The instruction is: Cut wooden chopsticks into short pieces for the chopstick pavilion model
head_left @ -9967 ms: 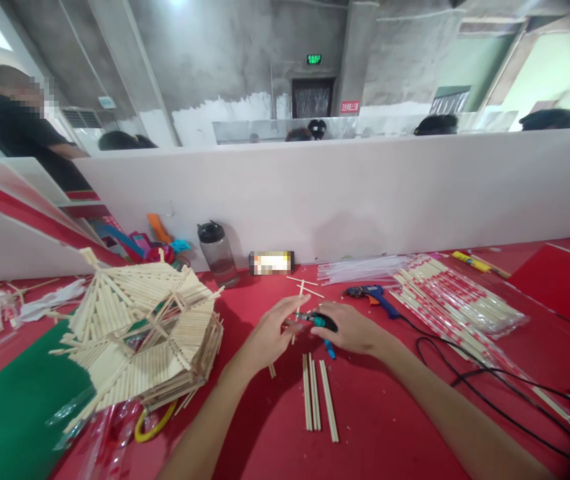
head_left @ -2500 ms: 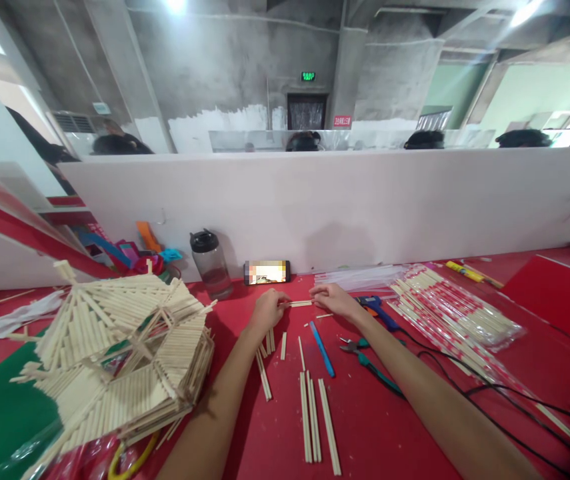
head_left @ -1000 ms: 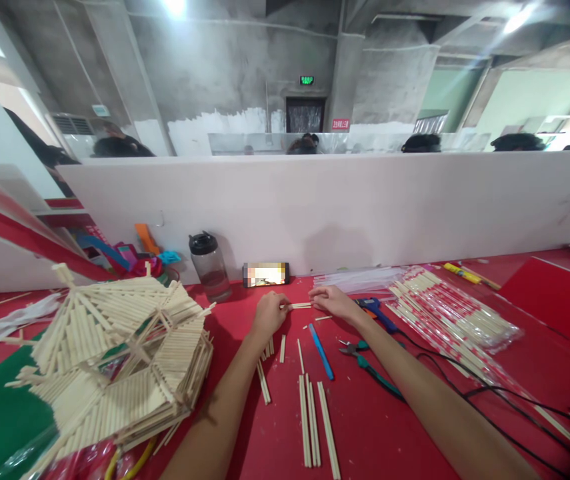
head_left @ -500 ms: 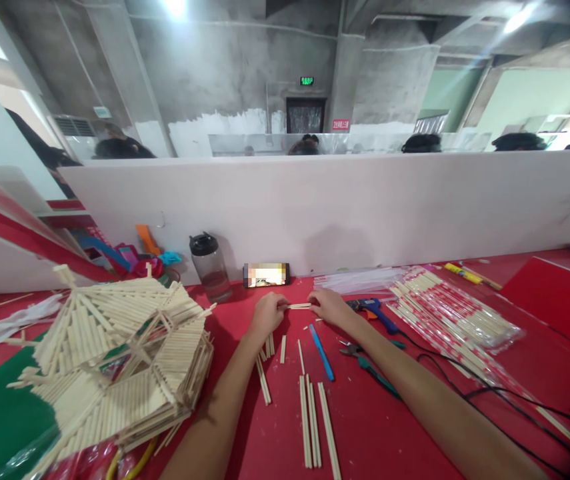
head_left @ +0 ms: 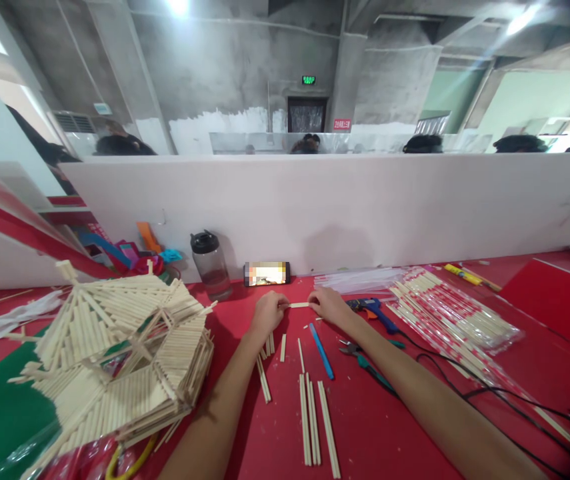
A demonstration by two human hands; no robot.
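Between my two hands lies a short length of pale wooden sticks [head_left: 299, 305], side by side and level just above or on the red table. My left hand [head_left: 269, 312] pinches its left end, and my right hand [head_left: 329, 305] pinches the right end. Whether it is one stick or two pressed together is hard to tell. Nearer me, several long wooden sticks [head_left: 309, 420] lie on the table, with shorter cut pieces [head_left: 283, 348] by my left forearm. A blue pen [head_left: 321, 351] rests below my right hand, beside green-handled pliers [head_left: 372, 370].
A large model built of wooden sticks [head_left: 129, 360] fills the left side. At the back stand a water bottle [head_left: 211, 267] and a phone [head_left: 267, 274] against a white partition [head_left: 315, 213]. A blue glue gun [head_left: 372, 309] and bagged sticks [head_left: 455, 313] lie at right, with black cables.
The gap between the two sticks in my hands has closed, so they look like one strip. Both hands stay in nearly the same place.
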